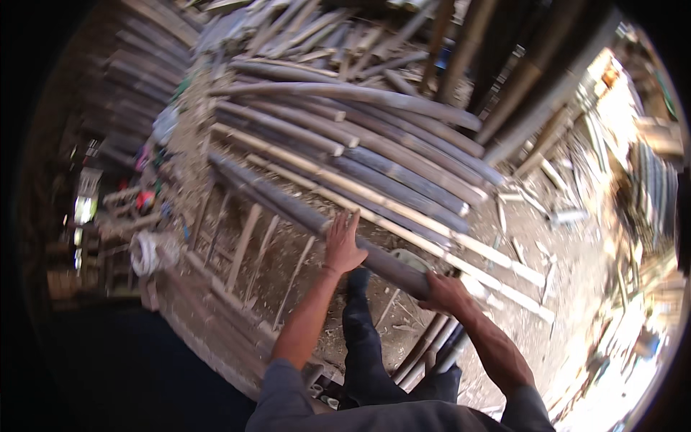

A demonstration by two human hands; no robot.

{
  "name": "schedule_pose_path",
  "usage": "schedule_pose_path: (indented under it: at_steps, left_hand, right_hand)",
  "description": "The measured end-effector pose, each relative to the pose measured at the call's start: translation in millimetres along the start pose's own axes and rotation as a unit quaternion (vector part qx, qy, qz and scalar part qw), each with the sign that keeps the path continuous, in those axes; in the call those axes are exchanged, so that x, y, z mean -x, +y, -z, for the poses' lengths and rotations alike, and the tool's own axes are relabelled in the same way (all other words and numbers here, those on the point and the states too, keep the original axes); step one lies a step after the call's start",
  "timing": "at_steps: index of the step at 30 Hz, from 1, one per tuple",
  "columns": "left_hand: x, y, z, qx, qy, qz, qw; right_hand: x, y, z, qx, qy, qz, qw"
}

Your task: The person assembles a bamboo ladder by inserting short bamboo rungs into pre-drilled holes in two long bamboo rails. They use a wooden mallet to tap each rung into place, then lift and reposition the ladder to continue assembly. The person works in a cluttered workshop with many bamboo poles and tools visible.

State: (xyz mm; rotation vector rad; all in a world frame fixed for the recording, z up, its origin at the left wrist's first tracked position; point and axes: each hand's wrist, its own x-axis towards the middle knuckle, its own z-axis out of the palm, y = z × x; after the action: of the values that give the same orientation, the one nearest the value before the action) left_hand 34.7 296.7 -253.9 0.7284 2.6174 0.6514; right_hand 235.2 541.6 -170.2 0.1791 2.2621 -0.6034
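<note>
A dark bamboo pole (392, 271) runs slantwise in front of me, from the far left down to the right. My left hand (344, 245) lies across the pole's middle stretch, its fingers stretched out over the far side and the thumb apart. Closed around the near right end is my right hand (448, 294); some of its fingers are hidden behind the pole. Just beyond lie two pale split bamboo strips (425, 248), side by side and roughly in line with the pole.
Several more bamboo poles (410, 155) lie on the ground ahead, with a heap of split pieces (317, 36) behind. Thick poles (529, 65) stand at the upper right. Shorter poles (425, 349) rest beside my legs. A white coil (144, 252) sits at the left.
</note>
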Motion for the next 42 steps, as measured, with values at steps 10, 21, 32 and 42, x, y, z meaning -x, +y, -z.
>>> schedule_pose_path:
  at_steps: [10,21,32,42]
  left_hand:
    - [-61.7,43.6,-154.4,-0.138,-0.385,-0.172,0.897]
    - [-96.3,-2.3,-380.1,-0.280,-0.473,-0.145,0.823]
    - [-35.4,16.6,-437.3,-0.295,-0.537,-0.240,0.753]
    - [-15.6,40.0,-436.5,-0.234,-0.496,-0.209,0.810]
  right_hand:
    - [61.1,98.2,-97.0,-0.289,0.491,-0.205,0.796]
    - [47.6,169.4,-326.8,-0.825,0.297,-0.300,0.375]
    - [140.3,113.9,-343.2,-0.811,0.218,-0.295,0.456]
    - [150.7,94.1,-347.3,-0.864,0.220,-0.287,0.351]
